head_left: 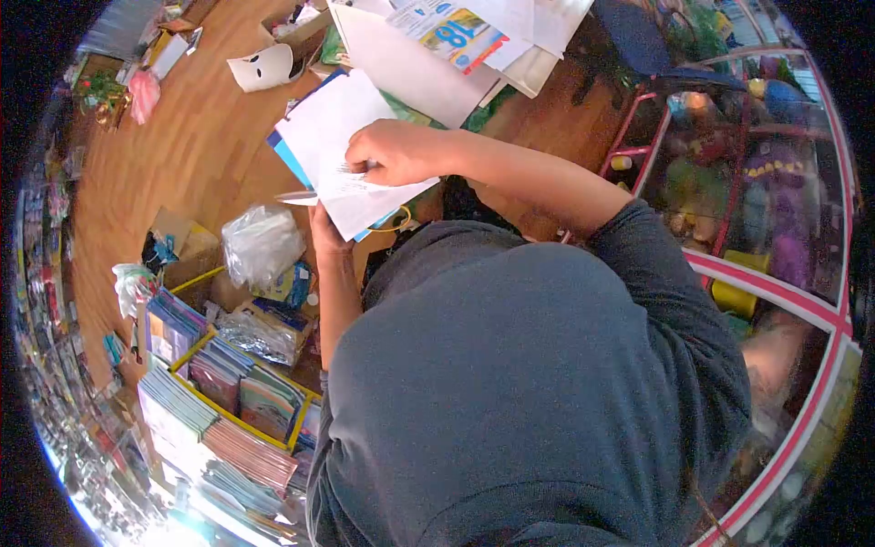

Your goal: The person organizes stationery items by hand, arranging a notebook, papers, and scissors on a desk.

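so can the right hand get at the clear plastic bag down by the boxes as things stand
Probably not at once: the right hand is pressed on the white sheet, which the left hand holds from below, between it and the clear plastic bag.

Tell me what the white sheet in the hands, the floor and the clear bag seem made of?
The white sheet looks like thin matte paper: it bends and carries print. The right hand presses on it, the left hand holds it from below. The floor seems glossy wood or laminate, with plank lines. The clear bag looks like crinkled shiny plastic.
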A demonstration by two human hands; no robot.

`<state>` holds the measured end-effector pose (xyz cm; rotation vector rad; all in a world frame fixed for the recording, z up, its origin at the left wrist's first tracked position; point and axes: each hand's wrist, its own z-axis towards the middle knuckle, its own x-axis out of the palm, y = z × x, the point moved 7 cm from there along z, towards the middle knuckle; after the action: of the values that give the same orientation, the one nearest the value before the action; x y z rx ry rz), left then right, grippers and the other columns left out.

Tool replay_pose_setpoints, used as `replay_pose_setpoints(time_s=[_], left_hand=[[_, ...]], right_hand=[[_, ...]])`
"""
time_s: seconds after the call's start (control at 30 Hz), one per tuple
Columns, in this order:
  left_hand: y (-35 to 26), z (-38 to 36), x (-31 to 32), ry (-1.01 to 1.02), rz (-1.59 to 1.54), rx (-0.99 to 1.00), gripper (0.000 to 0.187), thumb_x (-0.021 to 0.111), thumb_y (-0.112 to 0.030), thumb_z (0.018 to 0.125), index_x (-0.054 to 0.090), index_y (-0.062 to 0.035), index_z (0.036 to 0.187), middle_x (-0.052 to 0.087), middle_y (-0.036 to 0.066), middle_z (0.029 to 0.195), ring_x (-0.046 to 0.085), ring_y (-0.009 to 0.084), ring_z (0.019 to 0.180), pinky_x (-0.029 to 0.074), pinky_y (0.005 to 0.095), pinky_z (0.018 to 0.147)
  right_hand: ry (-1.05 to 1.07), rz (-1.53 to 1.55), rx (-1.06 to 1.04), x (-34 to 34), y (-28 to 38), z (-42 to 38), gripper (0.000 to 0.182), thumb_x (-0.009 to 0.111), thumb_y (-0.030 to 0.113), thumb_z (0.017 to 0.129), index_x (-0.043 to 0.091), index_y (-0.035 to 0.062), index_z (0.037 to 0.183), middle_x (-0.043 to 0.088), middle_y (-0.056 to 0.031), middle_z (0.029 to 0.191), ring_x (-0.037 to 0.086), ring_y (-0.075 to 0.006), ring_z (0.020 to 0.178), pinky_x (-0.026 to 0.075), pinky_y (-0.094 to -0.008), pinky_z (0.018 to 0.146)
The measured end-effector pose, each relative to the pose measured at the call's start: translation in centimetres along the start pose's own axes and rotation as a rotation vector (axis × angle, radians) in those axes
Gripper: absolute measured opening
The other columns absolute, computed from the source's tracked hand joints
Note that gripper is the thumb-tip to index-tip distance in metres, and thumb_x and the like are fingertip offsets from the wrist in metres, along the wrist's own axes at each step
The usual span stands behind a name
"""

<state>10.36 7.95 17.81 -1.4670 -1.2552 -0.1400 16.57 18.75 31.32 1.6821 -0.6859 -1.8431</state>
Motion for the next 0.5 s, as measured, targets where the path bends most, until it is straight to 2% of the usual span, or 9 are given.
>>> replay_pose_setpoints(time_s=[0.07,0.1,0.13,0.17,0.2,0.23,0.3,0.33,0.5], left_hand=[[0.6,0.5,-0.5,-0.009,0.008,-0.024,0.043,0.049,-0.020,0.078,0.039,0.0034,0.114,0.051,0.016,0.106,0.056,0.0251,0.089,0.049,0.0354,0.074],[0.8,0.4,-0.4,0.055,0.019,-0.033,0.042,0.049,-0.017,0.078,0.039,0.0037,0.113,0.052,0.015,0.105,0.056,0.0244,0.089,0.048,0.0359,0.075],[1.0,0.6,-0.9,-0.145,0.024,-0.054,0.042,0.049,-0.014,0.078,0.038,0.0019,0.115,0.054,0.014,0.102,0.056,0.0231,0.088,0.048,0.0351,0.075],[0.6,-0.1,0.4,-0.129,0.056,-0.063,0.042,0.050,-0.012,0.078,0.037,-0.0008,0.117,0.054,0.013,0.102,0.056,0.0220,0.088,0.048,0.0338,0.075],[1.1,0.6,0.7,-0.008,0.053,-0.096,0.044,0.050,-0.012,0.078,0.036,-0.0026,0.118,0.053,0.013,0.103,0.056,0.0217,0.089,0.047,0.0327,0.076],[0.8,0.4,1.5,-0.021,0.018,-0.078,0.045,0.051,-0.010,0.077,0.034,-0.0023,0.119,0.052,0.013,0.105,0.055,0.0218,0.091,0.047,0.0322,0.076],[0.6,0.8,2.9,0.086,-0.011,0.001,0.050,0.051,-0.007,0.077,0.029,-0.0051,0.122,0.046,0.013,0.112,0.051,0.0224,0.098,0.046,0.0332,0.079],[0.9,1.0,3.1,0.089,-0.010,-0.012,0.051,0.051,-0.008,0.077,0.028,-0.0056,0.123,0.046,0.012,0.112,0.050,0.0224,0.099,0.045,0.0335,0.080],[0.6,0.4,4.3,0.125,-0.074,0.007,0.053,0.052,-0.009,0.077,0.027,-0.0060,0.124,0.046,0.012,0.113,0.049,0.0225,0.100,0.044,0.0337,0.082]], right_hand=[[-0.015,0.008,0.008,0.2,-0.5,-0.2,0.014,0.056,0.007,0.061,0.054,-0.0019,0.071,0.054,-0.0146,0.071,0.053,-0.0291,0.070,0.042,-0.0357,0.063],[-0.025,0.026,0.005,-0.1,-0.7,-0.4,0.015,0.057,0.008,0.061,0.054,-0.0019,0.071,0.054,-0.0140,0.071,0.054,-0.0272,0.069,0.042,-0.0343,0.062],[-0.036,0.083,-0.011,-0.6,-0.9,-0.5,0.016,0.059,0.009,0.060,0.054,-0.0016,0.071,0.054,-0.0129,0.069,0.054,-0.0249,0.067,0.042,-0.0329,0.062],[-0.043,0.142,-0.026,-1.3,-1.1,-0.7,0.017,0.061,0.010,0.060,0.055,-0.0014,0.071,0.054,-0.0117,0.068,0.054,-0.0227,0.065,0.042,-0.0314,0.061],[-0.044,0.142,-0.020,-1.9,-1.1,-0.8,0.018,0.063,0.011,0.061,0.054,-0.0013,0.070,0.054,-0.0098,0.065,0.052,-0.0192,0.062,0.040,-0.0298,0.059],[-0.049,0.135,-0.013,-2.7,-1.2,-0.7,0.019,0.064,0.012,0.061,0.053,-0.0011,0.068,0.053,-0.0079,0.062,0.050,-0.0156,0.059,0.039,-0.0281,0.058],[-0.008,0.167,0.028,-3.7,-1.8,-0.7,0.020,0.065,0.013,0.062,0.052,-0.0006,0.067,0.052,-0.0060,0.061,0.047,-0.0128,0.058,0.038,-0.0264,0.056],[0.010,0.186,0.093,-4.1,-2.4,-0.8,0.021,0.067,0.014,0.063,0.051,0.0000,0.065,0.051,-0.0042,0.059,0.045,-0.0099,0.057,0.036,-0.0247,0.055],[0.088,0.166,0.098,-6.2,-2.1,0.2,0.020,0.067,0.014,0.067,0.051,0.0021,0.064,0.049,0.0001,0.058,0.041,-0.0043,0.057,0.034,-0.0219,0.054]])
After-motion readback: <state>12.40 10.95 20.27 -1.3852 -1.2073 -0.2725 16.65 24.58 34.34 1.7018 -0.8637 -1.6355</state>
